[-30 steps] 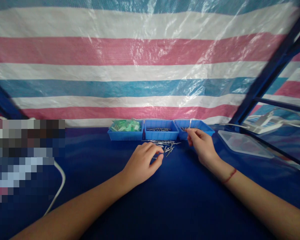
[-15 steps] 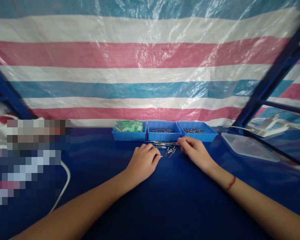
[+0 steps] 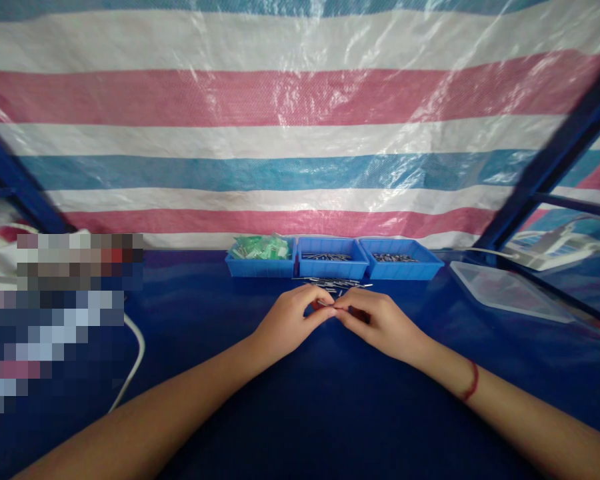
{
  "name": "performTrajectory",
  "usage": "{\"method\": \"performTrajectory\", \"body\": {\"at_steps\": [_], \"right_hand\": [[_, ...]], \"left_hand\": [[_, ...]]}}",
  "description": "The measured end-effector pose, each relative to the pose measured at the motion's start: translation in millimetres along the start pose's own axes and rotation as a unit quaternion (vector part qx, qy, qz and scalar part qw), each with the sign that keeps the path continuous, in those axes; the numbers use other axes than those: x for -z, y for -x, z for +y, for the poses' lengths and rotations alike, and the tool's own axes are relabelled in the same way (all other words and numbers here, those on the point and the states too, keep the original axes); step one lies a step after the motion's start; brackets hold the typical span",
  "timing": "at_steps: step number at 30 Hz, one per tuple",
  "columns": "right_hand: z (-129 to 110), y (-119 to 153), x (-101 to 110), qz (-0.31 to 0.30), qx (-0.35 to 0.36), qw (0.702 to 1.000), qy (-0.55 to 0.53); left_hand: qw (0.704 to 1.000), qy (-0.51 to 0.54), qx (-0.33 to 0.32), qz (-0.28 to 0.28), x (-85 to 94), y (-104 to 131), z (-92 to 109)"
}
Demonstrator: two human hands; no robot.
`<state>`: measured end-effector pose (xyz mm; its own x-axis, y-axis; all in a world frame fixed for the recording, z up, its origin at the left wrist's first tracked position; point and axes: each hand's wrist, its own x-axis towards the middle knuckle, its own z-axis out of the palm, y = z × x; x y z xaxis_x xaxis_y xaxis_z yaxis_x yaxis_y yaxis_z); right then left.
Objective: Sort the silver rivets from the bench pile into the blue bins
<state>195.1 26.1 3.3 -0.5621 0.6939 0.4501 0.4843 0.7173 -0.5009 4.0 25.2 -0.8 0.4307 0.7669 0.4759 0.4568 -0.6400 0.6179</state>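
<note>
My left hand point(image 3: 291, 319) is closed in a pinch on a thin metal pin point(image 3: 323, 303), a bit of which shows between thumb and index finger. Against it, fingertip to fingertip, my right hand point(image 3: 386, 322) pinches at the pin's end; whatever is in its fingers is too small and covered to make out. Just beyond both hands lies a loose pile of thin silver metal pins point(image 3: 325, 283) on the dark blue table point(image 3: 330, 407). The hands partly hide this pile.
Behind the pile stand three blue bins: the left bin point(image 3: 261, 269) with green plastic packets point(image 3: 263, 247), the middle bin point(image 3: 331, 269) with metal pins, the right bin point(image 3: 405, 271) with small metal parts. A clear plastic lid point(image 3: 510, 293) lies right; a white cable point(image 3: 139, 340) runs left.
My right hand has moved left and nearer from the pile's right end to meet my left hand. My left hand has shifted slightly, still pinching. The view has tilted a little.
</note>
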Motion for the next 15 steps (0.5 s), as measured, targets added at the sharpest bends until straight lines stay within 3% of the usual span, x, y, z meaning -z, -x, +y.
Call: {"method": "performTrajectory", "body": {"at_steps": [7, 15], "right_hand": [[-0.9, -1.2, -1.0, 0.011, -0.028, 0.999, -0.012], [-1.2, -1.1, -0.8, 0.019, -0.037, 0.999, -0.024]], "left_hand": [[0.998, 0.042, 0.052, 0.023, 1.9, -1.5, 1.2], [0.996, 0.046, 0.067, 0.03, 3.3, -2.8, 3.7]]}}
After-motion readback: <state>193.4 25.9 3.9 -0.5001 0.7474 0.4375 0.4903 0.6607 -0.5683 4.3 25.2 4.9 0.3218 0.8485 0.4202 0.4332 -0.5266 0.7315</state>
